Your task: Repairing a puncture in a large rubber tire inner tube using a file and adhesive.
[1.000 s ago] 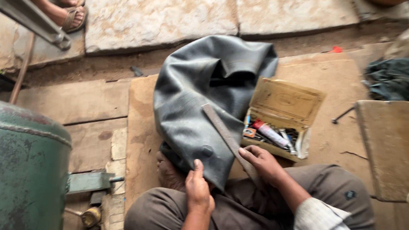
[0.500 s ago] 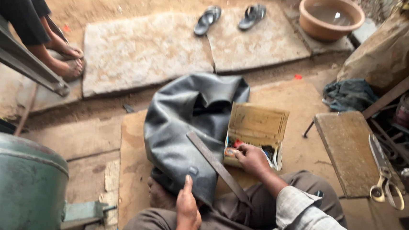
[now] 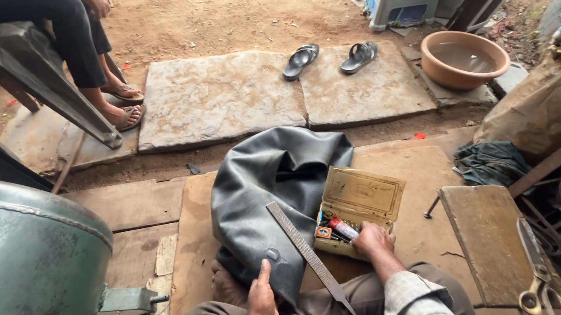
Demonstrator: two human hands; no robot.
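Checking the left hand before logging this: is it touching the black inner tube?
Touching. The head view shows the left hand pressed flat on the black inner tube.

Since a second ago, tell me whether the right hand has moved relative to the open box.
Yes. The right hand has moved from the flat file on the lap toward the open box, and now rests at its front edge, fingers among the small tubes inside.
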